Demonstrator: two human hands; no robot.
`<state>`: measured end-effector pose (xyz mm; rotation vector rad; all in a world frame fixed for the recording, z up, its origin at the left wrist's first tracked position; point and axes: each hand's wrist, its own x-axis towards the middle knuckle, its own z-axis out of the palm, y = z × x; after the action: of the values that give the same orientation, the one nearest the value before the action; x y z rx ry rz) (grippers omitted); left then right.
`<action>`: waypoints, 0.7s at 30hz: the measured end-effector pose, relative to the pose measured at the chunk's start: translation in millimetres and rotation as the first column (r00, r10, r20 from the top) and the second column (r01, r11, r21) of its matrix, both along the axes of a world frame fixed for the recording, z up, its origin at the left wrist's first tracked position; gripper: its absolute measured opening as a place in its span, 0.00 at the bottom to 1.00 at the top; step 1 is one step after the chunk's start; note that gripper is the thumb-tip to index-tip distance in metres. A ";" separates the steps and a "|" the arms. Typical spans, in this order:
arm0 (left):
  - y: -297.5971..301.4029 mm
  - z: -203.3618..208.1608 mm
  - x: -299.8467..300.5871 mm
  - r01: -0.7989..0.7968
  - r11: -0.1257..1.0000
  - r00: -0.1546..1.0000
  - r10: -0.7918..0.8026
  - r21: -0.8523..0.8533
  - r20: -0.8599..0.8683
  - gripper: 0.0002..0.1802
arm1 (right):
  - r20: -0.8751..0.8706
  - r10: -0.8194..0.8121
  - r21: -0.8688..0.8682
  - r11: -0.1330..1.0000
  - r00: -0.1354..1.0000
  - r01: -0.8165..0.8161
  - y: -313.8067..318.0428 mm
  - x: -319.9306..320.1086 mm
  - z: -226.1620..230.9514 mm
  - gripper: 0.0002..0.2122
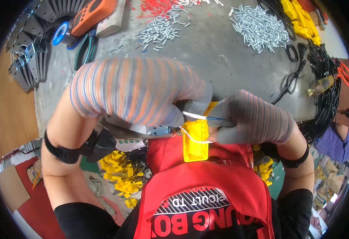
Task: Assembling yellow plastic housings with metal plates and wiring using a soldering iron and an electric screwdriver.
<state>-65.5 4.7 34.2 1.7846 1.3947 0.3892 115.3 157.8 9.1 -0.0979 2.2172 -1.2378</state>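
Observation:
Both my hands wear striped knit gloves with grey fingers and meet over the near edge of the table. My left hand (pixel 138 93), slightly blurred, is closed with its thumb and fingertips at one end of a short white sleeve (pixel 194 115). From the sleeve's other end a thin blue wire (pixel 215 118) runs into the closed fingers of my right hand (pixel 250 119). Just below, an open yellow plastic housing (pixel 196 145) lies lengthwise toward me, with a thin white wire (pixel 198 140) curving across it. Below my left hand shows a metal part (pixel 158 130), mostly covered.
Two piles of silver screws (pixel 259 28) (pixel 158 32) lie toward the back. Back left are pliers (pixel 85 49), a solder spool (pixel 63 34), an orange meter (pixel 92 16) and dark metal brackets (pixel 33 63). Black cables (pixel 321 95) bundle at right. Yellow parts (pixel 122 173) are heaped below the table.

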 end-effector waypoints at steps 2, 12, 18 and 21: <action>1.6 9.8 16.6 -0.056 0.997 0.995 0.052 -0.048 -0.087 0.10 | -0.071 0.033 -0.002 0.999 0.997 -0.034 1.6 1.4 -3.6 0.09; -25.5 0.9 87.9 -0.140 0.896 0.661 0.402 0.423 -0.634 0.07 | -0.263 -0.212 -0.091 0.977 0.941 0.195 18.4 21.3 24.1 0.15; -42.1 -37.7 93.2 -0.399 0.636 0.647 0.706 0.660 -0.289 0.11 | -0.760 -0.245 0.366 0.606 0.603 0.707 169.1 -63.2 26.0 0.12; -33.9 -38.9 91.9 -0.494 0.608 0.664 0.725 0.622 -0.181 0.14 | -0.883 0.130 0.449 0.508 0.450 0.735 233.1 -116.9 -9.2 0.14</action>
<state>26.3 -29.2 -4.7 1.7907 2.4487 0.8750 -1.6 390.9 -0.2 0.2189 3.6770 -0.0222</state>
